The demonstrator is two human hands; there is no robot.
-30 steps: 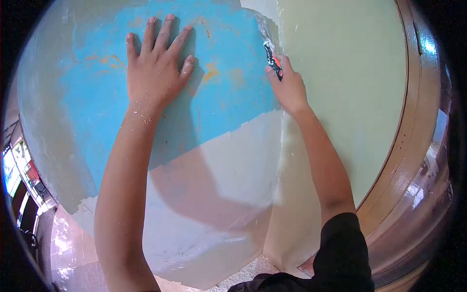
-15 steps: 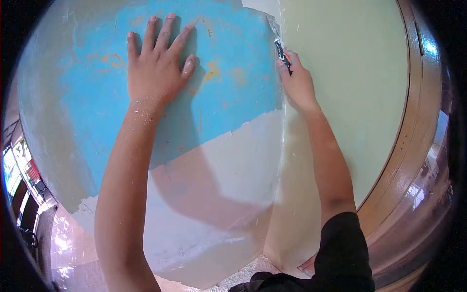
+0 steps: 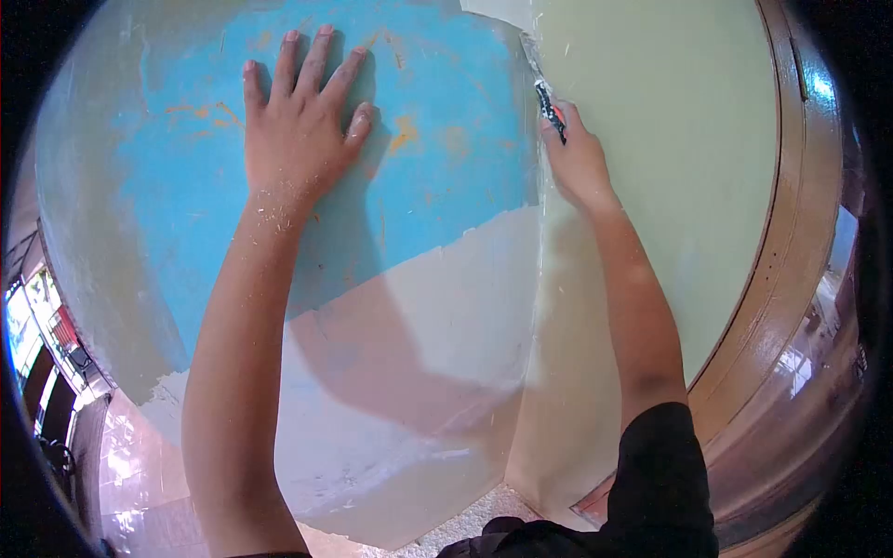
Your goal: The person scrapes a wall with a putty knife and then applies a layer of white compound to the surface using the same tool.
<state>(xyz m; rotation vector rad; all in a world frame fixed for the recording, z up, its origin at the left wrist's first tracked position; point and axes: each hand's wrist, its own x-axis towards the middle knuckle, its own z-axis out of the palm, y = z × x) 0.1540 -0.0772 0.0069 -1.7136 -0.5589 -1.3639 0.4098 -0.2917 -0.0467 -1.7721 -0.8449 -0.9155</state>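
Observation:
My left hand (image 3: 299,130) lies flat with its fingers spread on the blue patch (image 3: 437,177) of the wall, holding nothing. My right hand (image 3: 579,153) is closed round the black and orange handle of a scraper (image 3: 549,107). The scraper's thin blade points up and left, at the corner where the blue patch meets the pale green wall (image 3: 660,167). Whether the blade's tip touches the wall is hard to tell. Pale flecks cling to my left wrist.
Below the blue patch the wall has a whitish area (image 3: 446,316). A brown wooden frame (image 3: 758,307) curves along the right. At the far left, a red object (image 3: 65,327) shows beside a bright opening.
My right hand and the scraper have shifted slightly right and down along the corner. My left hand has stayed in place.

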